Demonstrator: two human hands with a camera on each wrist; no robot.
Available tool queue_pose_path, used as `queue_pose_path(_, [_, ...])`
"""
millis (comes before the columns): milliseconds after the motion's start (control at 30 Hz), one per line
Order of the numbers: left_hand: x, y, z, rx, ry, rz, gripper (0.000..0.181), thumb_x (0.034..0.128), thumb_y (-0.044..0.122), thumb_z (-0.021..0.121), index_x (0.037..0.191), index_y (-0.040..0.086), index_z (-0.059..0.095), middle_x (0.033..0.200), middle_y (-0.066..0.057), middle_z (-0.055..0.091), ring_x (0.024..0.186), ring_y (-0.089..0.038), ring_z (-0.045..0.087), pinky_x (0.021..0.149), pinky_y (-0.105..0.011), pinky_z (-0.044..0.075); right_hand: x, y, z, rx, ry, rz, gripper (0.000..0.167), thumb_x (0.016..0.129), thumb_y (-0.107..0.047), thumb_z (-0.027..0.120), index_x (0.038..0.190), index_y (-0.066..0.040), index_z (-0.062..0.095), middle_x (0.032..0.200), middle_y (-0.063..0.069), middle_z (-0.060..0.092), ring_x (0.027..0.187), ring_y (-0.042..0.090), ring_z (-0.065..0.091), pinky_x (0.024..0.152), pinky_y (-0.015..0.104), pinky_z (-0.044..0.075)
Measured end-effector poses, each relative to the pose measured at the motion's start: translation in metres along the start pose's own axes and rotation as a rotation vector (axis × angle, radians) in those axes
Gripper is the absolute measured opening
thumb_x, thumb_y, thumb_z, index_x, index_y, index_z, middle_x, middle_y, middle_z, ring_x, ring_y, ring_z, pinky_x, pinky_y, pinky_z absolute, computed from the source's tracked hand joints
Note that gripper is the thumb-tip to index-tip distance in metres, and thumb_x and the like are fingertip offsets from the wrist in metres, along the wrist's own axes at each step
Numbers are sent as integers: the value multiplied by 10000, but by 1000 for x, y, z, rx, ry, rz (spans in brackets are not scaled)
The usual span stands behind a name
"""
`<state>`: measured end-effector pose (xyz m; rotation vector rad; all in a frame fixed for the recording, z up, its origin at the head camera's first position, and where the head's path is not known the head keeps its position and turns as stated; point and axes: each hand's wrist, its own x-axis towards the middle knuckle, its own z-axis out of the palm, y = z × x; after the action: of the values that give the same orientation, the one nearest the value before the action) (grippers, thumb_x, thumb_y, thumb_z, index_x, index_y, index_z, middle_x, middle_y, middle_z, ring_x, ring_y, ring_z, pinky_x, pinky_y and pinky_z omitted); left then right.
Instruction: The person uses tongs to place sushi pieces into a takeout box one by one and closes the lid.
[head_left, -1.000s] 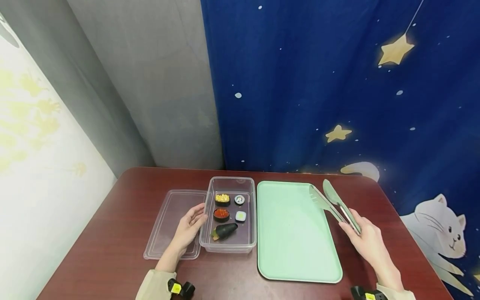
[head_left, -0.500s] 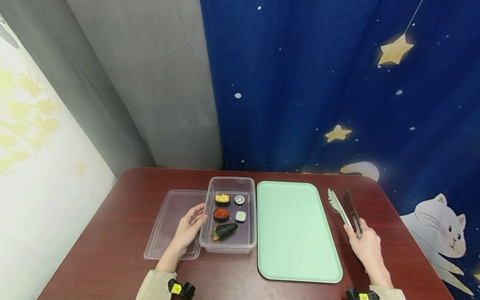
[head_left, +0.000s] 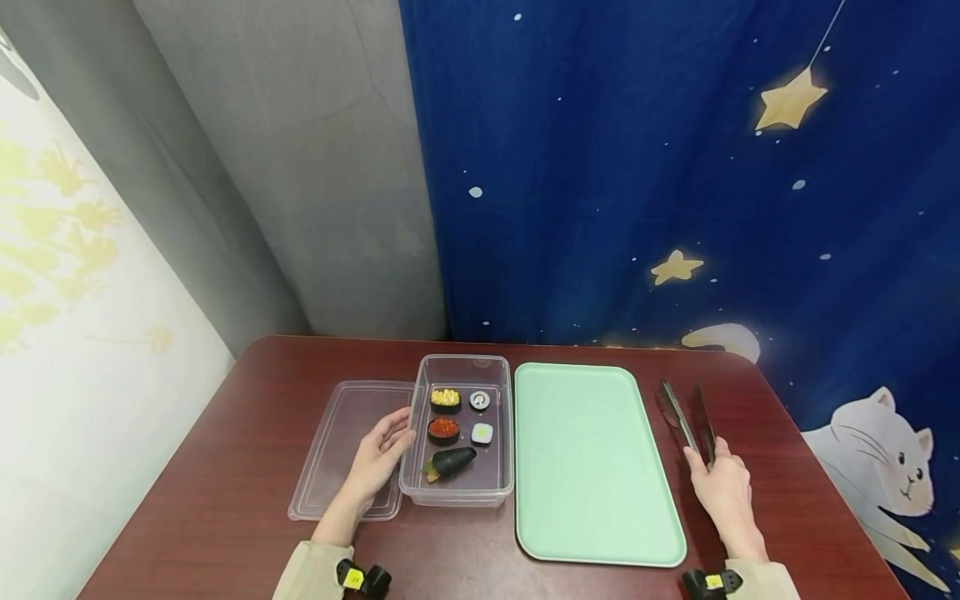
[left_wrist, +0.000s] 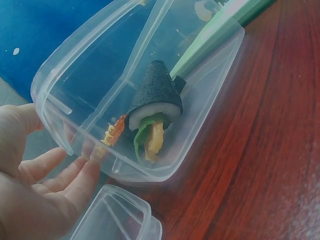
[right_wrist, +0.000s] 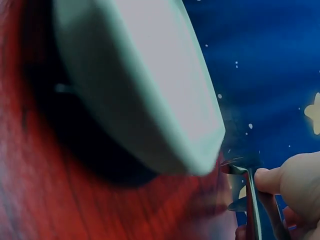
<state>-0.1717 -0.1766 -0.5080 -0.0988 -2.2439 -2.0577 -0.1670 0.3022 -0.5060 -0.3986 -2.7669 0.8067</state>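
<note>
Lower right, the right hand (head_left: 726, 492) is gripping tongs (head_left: 681, 417); lower centre, the left hand (head_left: 381, 452), fingers relaxed, is touching the box (head_left: 459, 497), which bumping tongs might slide.

Tongs (head_left: 680, 418) seemingly partly hidden by fingers (head_left: 723, 450).

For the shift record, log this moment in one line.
left hand: at clear rectangular plastic box | right hand: holding spread silver metal tongs, right of pale-green rectangular tray | inside box: five multicoloured sushi pieces
</note>
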Motion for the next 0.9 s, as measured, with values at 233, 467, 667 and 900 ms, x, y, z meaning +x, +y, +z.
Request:
queue_pose_path(233, [1, 3, 0, -21, -7, -127, 474, 922, 77, 580, 1359, -26, 430, 1339, -250, 470, 1224, -363, 456, 886, -143, 415, 0, -2, 4, -5, 52, -25, 575, 917, -216, 582, 1259, 209, 401, 836, 346, 513, 838, 563, 506, 686, 629, 416])
queue_pose_path(467, [0, 4, 1, -13, -1, -116, 466, 924, 65, 571, 1356, -36, 428, 1332, -255, 473, 1214, -364, 461, 879, -141, 417, -1, -5, 0, -68, 67, -38, 498, 886, -249, 604, 1132, 175, 514, 820, 370, 569, 713, 530, 552, 548, 583, 440])
queue_pose_path(667, [0, 0, 1, -6, -2, -94, 463, 921, 68, 574, 1347, -45, 432, 1313, -267, 482, 1197, -376, 468, 868, -147, 429, 1, -7, -2, -140, -15, 44, 609, 885, -326, 580, 1233, 159, 456, 935, 414, 556, 683, 512, 564, 460, 523, 436])
queue_pose_path(900, [0, 3, 1, -3, 2, -82, 454, 925, 63, 568, 1343, -52, 434, 1305, -267, 490, 1186, -363, 478, 867, -147, 432, -2, -12, 0, -147, 45, -2, 729, 870, -313, 629, 1342, 160, 337, 1151, 394, 440, 1002, 545, 456, 692, 637, 410])
